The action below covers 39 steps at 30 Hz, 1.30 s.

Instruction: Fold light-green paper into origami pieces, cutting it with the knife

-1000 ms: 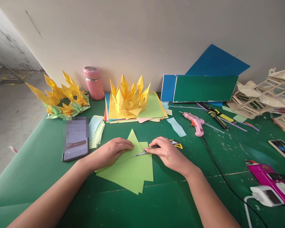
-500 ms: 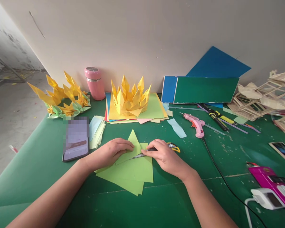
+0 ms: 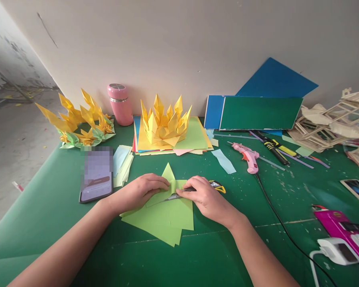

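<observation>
- So, L edge of table [image 3: 209,255] slants past the phone [image 3: 96,179]; room to move is on the near side, where green surface shows.
- Far side's tighter: colored sheets [image 3: 199,133] w/ yellow paper crown [image 3: 166,129] on top, light-blue strip [image 3: 224,161] & pink glue gun [image 3: 249,156] off to R.
- Writing: phone screen's partly pixelated, rest too small to read; print on magenta box [image 3: 332,228], same.
- Green paper [image 3: 179,215]: overlapping sheets on table, btwn both hands; a pointed corner sticks out past L fingertips.
- L hand [image 3: 145,191]: fingers together, bent, pressing on paper's top; can't tell if they grip anything underneath.
- R hand [image 3: 203,195]: thumb & fingers pinched closed on bladed tool [image 3: 172,196]; tip points L along a line in the paper, which bulges up just beyond the blade.
</observation>
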### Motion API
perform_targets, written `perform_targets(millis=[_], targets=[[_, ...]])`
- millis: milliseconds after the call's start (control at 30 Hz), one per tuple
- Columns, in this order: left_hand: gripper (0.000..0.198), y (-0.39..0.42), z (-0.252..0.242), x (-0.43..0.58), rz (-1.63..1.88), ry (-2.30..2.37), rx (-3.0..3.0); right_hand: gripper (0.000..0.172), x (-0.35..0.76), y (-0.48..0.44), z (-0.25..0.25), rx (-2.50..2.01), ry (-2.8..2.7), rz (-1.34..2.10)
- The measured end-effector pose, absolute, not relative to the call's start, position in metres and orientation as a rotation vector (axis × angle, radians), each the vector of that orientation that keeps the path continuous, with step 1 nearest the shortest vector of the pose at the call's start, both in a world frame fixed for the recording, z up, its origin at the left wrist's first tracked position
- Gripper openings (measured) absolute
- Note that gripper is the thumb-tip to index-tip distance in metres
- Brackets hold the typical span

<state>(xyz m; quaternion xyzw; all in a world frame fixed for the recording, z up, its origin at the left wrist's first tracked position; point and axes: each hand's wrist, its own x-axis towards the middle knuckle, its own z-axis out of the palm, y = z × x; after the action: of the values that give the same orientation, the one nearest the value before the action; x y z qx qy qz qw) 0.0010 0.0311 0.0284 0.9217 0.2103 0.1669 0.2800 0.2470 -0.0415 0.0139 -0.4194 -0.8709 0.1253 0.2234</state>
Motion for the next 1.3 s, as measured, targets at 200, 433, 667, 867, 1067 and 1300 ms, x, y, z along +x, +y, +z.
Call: perform_targets(millis=[200, 433, 667, 867, 1067, 1300], targets=[[0.028, 0.032, 0.029, 0.001, 0.449, 0.556, 2.478, 0.040, 0.243, -0.043, 0.015, -1.163, -2.411, 0.344], [0.027, 0.032, 0.030, 0.001, 0.434, 0.575, 2.476, 0.040, 0.240, -0.044, 0.019, -1.158, -2.449, 0.349], [0.027, 0.031, 0.030, 0.001, 0.442, 0.573, 2.466, 0.038, 0.241, -0.047, 0.018, -1.161, -2.463, 0.341], [0.027, 0.031, 0.031, 0.002, 0.447, 0.577, 2.447, 0.037, 0.233, -0.047, 0.022, -1.127, -2.497, 0.345], [0.027, 0.031, 0.032, 0.002, 0.437, 0.578, 2.445, 0.039, 0.233, -0.049, 0.022, -1.116, -2.495, 0.369], [0.026, 0.031, 0.031, 0.002, 0.435, 0.587, 2.446, 0.039, 0.231, -0.049, 0.023, -1.082, -2.506, 0.377]])
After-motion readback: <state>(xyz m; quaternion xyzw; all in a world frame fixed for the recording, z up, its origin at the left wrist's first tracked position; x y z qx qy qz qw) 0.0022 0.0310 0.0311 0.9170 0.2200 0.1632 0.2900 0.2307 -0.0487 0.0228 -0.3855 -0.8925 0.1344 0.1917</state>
